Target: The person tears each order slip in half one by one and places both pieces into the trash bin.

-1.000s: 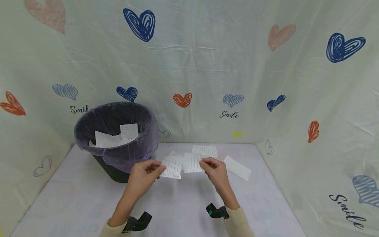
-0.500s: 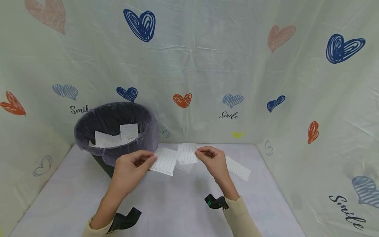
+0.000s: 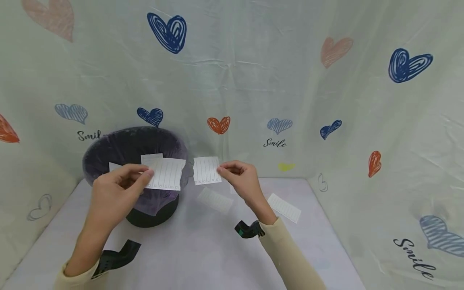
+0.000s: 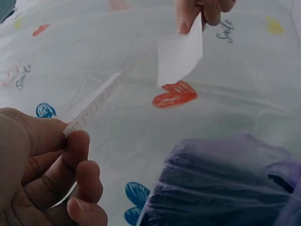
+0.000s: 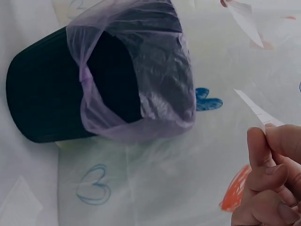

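My left hand (image 3: 117, 193) pinches a lined piece of paper (image 3: 166, 174) by its left edge, between thumb and fingers. In the head view this paper overlaps the mouth of a dark bin (image 3: 152, 217) lined with a purple plastic bag (image 3: 154, 201). To its right, my right hand (image 3: 243, 181) pinches another lined paper piece (image 3: 207, 170), raised above the table. The facing edges of the two pieces look rough and stand apart, with a narrow gap. Both wrist views show the papers (image 4: 94, 103) (image 5: 256, 110) held at the fingertips. Other paper (image 3: 151, 157) shows inside the bin, partly hidden.
On the white table (image 3: 203, 249) lie a lined paper piece (image 3: 215, 200) below the raised papers and another lined slip (image 3: 285, 208) to the right. A bit of paper shows beside my right wrist. A curtain (image 3: 232, 92) with printed hearts hangs behind.
Both hands have risen and moved left with their papers, the left hand farther, now in front of the bin. A gap has opened between the two pieces. The head view has shifted slightly.
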The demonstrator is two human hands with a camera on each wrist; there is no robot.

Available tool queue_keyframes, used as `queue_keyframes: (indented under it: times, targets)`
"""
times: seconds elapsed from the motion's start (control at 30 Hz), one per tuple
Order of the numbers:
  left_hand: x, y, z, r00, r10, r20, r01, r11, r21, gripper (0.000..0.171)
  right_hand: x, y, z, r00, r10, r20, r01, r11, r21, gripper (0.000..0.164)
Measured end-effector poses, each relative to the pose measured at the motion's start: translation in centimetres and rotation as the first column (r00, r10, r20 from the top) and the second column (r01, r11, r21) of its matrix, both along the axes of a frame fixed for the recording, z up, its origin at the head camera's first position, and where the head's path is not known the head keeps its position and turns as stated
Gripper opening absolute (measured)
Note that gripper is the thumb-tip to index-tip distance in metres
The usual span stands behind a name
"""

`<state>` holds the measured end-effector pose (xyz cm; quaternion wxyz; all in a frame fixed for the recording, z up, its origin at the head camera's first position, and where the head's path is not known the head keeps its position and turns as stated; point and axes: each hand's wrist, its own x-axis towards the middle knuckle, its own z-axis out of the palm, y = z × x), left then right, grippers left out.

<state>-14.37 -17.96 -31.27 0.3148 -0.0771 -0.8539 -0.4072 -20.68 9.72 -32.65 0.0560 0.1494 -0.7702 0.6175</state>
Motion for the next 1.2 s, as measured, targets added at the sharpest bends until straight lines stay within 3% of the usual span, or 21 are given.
queue_keyframes:
  times: [0.23,0.4,0.5,0.7,1.03,1.2]
  targets:
    - [-0.3,-2.2,1.3,0.998,0.062,-0.019,-0.062,0.998,-0.008,0.017,-0.9,-2.4,2.1,0.997,0.058,-0.053,-0.057,0.998,0.020,0.018]
    - [-0.5,-3.3,1.8,0.995,0.102,-0.007,-0.102,0.995,-0.013,0.018,-2.8,-3.9,1.7,0.990,0.108,-0.087,-0.109,0.994,-0.006,0.019]
    - [-0.6,-3.7,1.8,0.993,0.116,-0.004,-0.116,0.993,-0.012,0.018,-3.8,-4.8,1.3,0.984,0.137,-0.111,-0.140,0.990,-0.021,0.019]
    - [-1.3,-4.4,1.3,0.987,0.161,-0.003,-0.161,0.986,-0.037,0.019,-4.1,-6.7,1.7,0.976,0.158,-0.152,-0.167,0.985,-0.043,0.019]
    - [-2.1,-5.6,0.7,0.961,0.270,0.066,-0.264,0.961,-0.088,0.026,-4.9,-9.1,1.9,0.983,0.142,-0.115,-0.150,0.987,-0.064,0.014]
    - [-2.5,-5.9,0.5,0.951,0.302,0.064,-0.295,0.950,-0.103,0.027,-5.5,-9.7,1.5,0.985,0.135,-0.104,-0.141,0.989,-0.050,0.014]
